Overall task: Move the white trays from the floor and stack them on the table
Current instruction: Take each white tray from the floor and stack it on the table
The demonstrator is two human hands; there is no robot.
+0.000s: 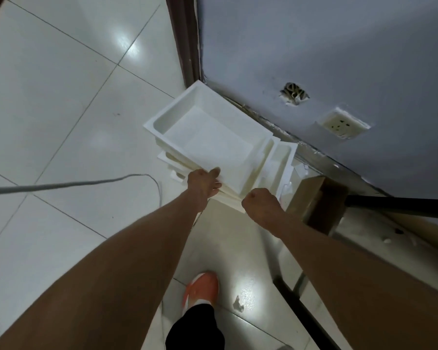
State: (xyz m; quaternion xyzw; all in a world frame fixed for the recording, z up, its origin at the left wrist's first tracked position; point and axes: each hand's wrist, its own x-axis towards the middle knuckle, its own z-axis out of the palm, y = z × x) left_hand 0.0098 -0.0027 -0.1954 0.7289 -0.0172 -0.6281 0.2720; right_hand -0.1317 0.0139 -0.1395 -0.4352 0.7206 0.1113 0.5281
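Observation:
A pile of white trays [208, 137] lies on the tiled floor in the corner by the grey wall, the top tray open side up. More trays [281, 160] lean beside it on the right. My left hand [204, 184] grips the near left edge of the pile, thumb on top. My right hand [261, 203] is curled at the near right edge of the pile, fingers hidden under the rim. The table is out of sight.
A grey cable [74, 184] runs across the floor on the left. A brown cardboard box [316, 200] sits to the right of the trays, with a black bar [400, 204] beyond it. A wall socket [343, 125] is on the wall. My orange shoe [202, 286] is below.

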